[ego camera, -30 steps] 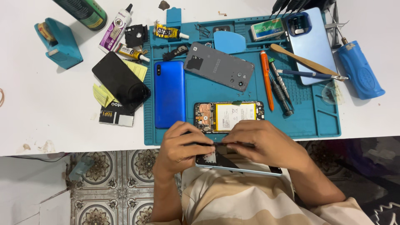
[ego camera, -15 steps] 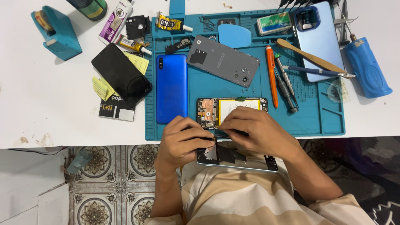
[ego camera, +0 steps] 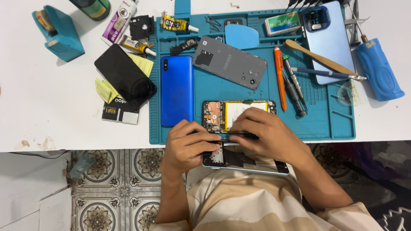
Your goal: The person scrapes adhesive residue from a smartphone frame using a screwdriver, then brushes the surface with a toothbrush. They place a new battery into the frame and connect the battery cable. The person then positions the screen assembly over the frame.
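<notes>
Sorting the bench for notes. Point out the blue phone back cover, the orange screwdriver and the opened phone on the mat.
blue phone back cover (ego camera: 177, 90), head view, middle of its face
orange screwdriver (ego camera: 280, 77), head view, mid-handle
opened phone (ego camera: 214, 114), head view, exposed circuit board

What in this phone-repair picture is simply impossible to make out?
Head view only:
- The thin dark part pinched between left hand and right hand: mostly hidden by the fingers.
- Opened phone on the mat: right hand covers its lower right.
- Phone frame in the lap: the hands hide its top.
- Green bottle: cut by the top edge.
</notes>
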### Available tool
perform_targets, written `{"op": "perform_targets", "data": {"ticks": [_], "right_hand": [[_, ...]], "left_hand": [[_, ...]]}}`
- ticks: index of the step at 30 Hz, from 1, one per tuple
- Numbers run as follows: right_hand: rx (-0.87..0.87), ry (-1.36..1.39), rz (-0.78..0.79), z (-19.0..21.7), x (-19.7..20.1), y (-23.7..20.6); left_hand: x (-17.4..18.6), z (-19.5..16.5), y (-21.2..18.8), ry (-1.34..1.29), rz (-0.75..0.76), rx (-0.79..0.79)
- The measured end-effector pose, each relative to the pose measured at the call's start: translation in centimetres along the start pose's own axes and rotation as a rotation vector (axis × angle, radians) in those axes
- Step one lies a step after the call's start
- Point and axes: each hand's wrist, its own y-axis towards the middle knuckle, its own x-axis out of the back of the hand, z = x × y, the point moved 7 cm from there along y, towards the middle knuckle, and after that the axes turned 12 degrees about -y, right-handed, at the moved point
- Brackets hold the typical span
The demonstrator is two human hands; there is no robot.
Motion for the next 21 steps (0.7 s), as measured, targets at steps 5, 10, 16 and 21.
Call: {"op": "perform_targets", "data": {"ticks": [5, 10, 16, 21], "right_hand": [[0.089, -0.008, 0.084, 0.5, 1.1, -0.5], [0.142, 0.069, 0.18, 0.7, 0.6, -0.6], [0.052, 0.05, 0.177, 0.2, 0.1, -0.3], [0.09, 0.018, 0.115, 0.3, 0.3, 0.2]], "left_hand": [[-0.1, 0.1, 0.2, -0.003, -0.002, 0.031], [-0.2, 0.1, 0.2, 0.002, 0.001, 0.046], [-0.3, 0.1, 0.2, 0.0, -0.016, 0.044], [-0.4, 0.1, 0.3, 0.014, -0.004, 0.042]]}}
